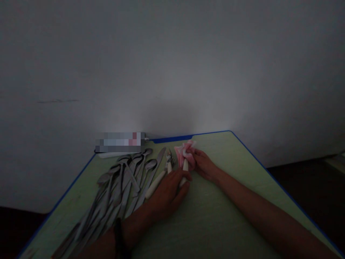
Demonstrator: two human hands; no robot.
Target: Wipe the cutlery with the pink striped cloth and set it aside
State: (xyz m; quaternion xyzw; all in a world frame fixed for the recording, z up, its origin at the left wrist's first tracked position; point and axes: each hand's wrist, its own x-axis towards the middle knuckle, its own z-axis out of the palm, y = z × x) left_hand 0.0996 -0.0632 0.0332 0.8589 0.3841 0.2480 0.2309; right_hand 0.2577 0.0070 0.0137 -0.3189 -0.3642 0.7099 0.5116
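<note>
White-handled utensil (185,167) is low on the green table (229,216) beside the spoons (121,183), and your left hand (169,192) grips its handle, maybe to keep it still, while your right hand (205,166) fingers pinch a pink cloth (184,151) around its top end.

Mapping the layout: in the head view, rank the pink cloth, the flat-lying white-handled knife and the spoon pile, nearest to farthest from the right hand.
1. Pink cloth, gripped in the right hand.
2. White-handled knife, lying flat to its left.
3. Spoon pile, farthest left.
</note>
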